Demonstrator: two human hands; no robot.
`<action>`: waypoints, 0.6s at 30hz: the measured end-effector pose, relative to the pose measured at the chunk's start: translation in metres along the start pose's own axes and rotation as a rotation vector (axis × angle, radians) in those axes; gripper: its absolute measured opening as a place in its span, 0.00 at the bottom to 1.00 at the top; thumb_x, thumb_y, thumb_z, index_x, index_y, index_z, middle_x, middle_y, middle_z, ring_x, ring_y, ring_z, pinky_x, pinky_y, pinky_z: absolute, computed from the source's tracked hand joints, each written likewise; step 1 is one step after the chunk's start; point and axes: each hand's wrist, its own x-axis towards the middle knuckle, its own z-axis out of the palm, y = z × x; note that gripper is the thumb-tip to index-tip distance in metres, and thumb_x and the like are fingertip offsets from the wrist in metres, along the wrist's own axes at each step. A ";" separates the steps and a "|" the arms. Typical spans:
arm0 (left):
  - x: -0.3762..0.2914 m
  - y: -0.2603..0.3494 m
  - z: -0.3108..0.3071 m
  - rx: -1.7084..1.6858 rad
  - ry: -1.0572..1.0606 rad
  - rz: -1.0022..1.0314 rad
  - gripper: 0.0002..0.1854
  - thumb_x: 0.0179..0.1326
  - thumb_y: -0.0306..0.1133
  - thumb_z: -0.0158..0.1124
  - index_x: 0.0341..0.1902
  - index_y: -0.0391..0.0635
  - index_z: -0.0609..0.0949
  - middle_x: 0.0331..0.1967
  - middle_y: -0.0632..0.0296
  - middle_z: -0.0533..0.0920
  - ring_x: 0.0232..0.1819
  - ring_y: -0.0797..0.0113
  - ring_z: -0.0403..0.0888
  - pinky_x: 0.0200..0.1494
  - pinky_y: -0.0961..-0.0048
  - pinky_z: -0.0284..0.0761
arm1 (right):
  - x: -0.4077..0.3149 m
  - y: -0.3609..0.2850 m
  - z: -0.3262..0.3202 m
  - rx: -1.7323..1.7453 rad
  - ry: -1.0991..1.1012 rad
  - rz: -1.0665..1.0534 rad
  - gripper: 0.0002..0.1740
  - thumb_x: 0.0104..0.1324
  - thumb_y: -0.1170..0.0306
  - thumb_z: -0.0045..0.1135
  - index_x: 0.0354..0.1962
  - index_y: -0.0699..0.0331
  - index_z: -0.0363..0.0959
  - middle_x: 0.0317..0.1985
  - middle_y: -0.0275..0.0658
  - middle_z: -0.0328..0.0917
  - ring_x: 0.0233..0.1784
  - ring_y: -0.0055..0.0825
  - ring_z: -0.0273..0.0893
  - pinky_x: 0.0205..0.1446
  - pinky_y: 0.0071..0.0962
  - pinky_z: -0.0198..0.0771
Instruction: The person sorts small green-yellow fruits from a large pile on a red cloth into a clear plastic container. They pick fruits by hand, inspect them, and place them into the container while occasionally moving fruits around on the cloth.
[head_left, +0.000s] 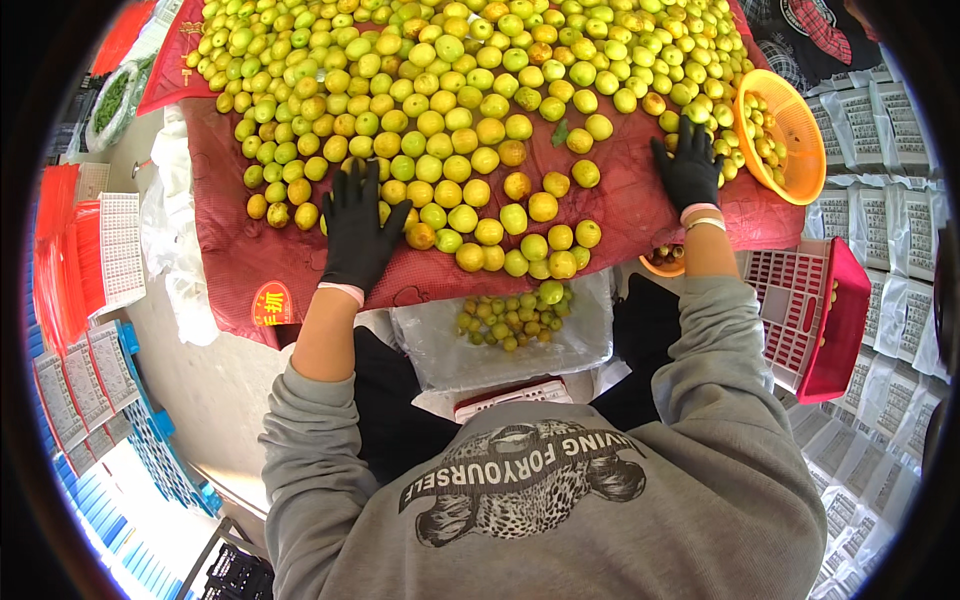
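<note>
Yellow-green round fruits, like jujubes, lie spread over a table covered with red quilted cloth. My left hand, in a black glove, rests with fingers spread at the near left edge of the fruits, its fingertips touching some. My right hand, gloved too, lies with fingers apart on the cloth and the fruits beside an orange plastic basket that holds more fruits. Below the table's near edge, a container lined with clear plastic has a heap of fruits in it. One green leaf lies among the fruits.
A red and pink plastic crate stands at the right, near stacked packs in clear plastic. Under the table edge a small orange bowl holds darker fruits. At the left are white plastic bags, red strips and a blue crate.
</note>
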 end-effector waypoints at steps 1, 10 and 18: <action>-0.004 0.008 -0.004 0.058 -0.016 0.127 0.35 0.69 0.49 0.60 0.76 0.50 0.65 0.76 0.45 0.61 0.78 0.39 0.53 0.76 0.47 0.50 | -0.008 -0.008 0.007 0.035 0.000 -0.153 0.45 0.69 0.38 0.49 0.76 0.48 0.53 0.76 0.48 0.56 0.79 0.54 0.52 0.79 0.57 0.45; -0.005 -0.028 -0.066 -0.325 -0.280 -0.254 0.16 0.70 0.45 0.58 0.49 0.45 0.78 0.45 0.50 0.82 0.49 0.47 0.80 0.48 0.57 0.76 | -0.053 -0.044 -0.059 0.373 0.045 -0.276 0.28 0.65 0.65 0.61 0.63 0.55 0.69 0.64 0.44 0.72 0.62 0.43 0.75 0.61 0.45 0.70; -0.009 0.014 -0.067 -0.317 -0.189 -0.141 0.17 0.68 0.47 0.60 0.46 0.46 0.79 0.44 0.53 0.81 0.48 0.48 0.80 0.48 0.57 0.76 | -0.099 -0.143 -0.046 0.607 -0.225 -0.848 0.09 0.65 0.64 0.61 0.42 0.55 0.80 0.38 0.40 0.83 0.41 0.43 0.82 0.45 0.40 0.76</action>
